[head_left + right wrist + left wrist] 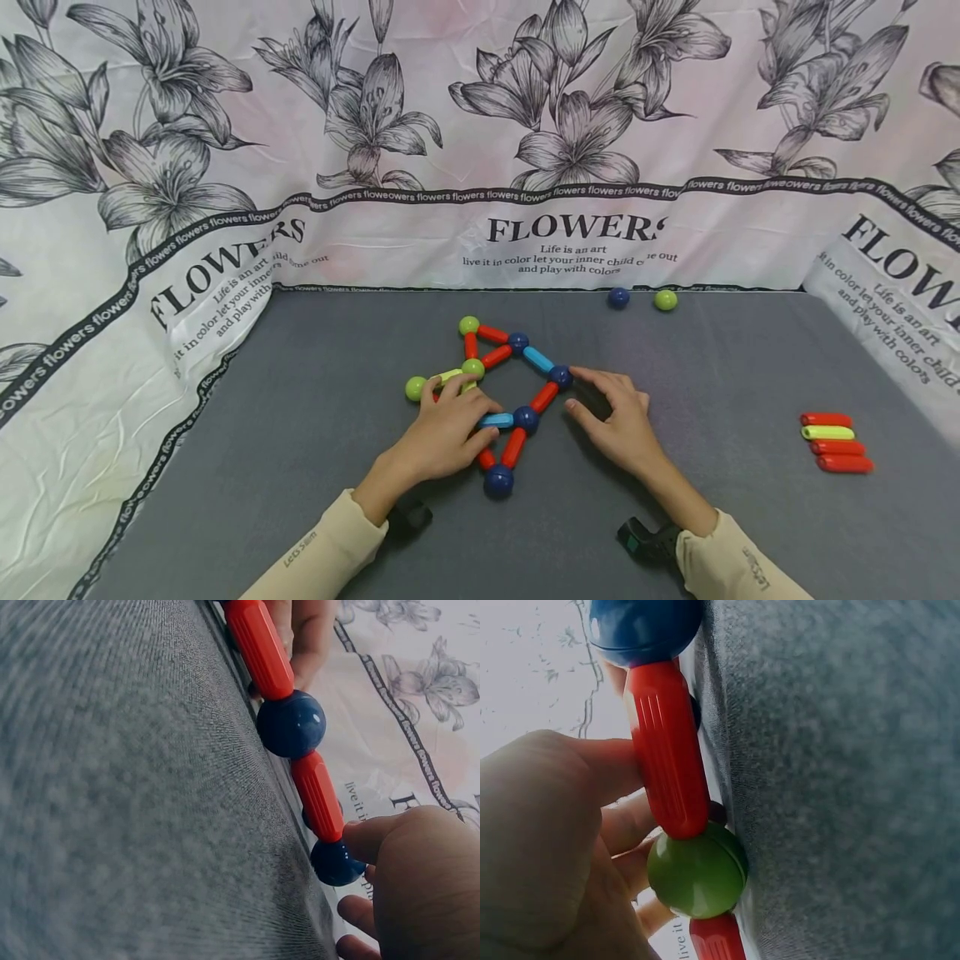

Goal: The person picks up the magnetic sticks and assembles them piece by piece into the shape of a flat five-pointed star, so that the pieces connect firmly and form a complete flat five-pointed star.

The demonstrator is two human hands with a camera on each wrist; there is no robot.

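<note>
A flat figure of magnetic sticks and balls lies on the grey table, with red sticks [513, 448], light blue sticks [537, 360], dark blue balls [498, 482] and green balls [415, 388]. My left hand [442, 429] covers its left part, thumb and fingers bent around the sticks there, and hides some of them. In the left wrist view, the thumb lies against a red stick [667, 746] between a blue ball [645, 626] and a green ball [697, 874]. My right hand [622, 421] touches the rightmost blue ball [561, 377] with an extended index finger, its thumb held apart.
Several loose sticks, red ones [843, 463] and a yellow-green one [828, 432], lie in a stack at the right. A loose blue ball [618, 298] and a green ball [665, 300] rest at the table's back edge, before the flower-printed cloth [405, 242].
</note>
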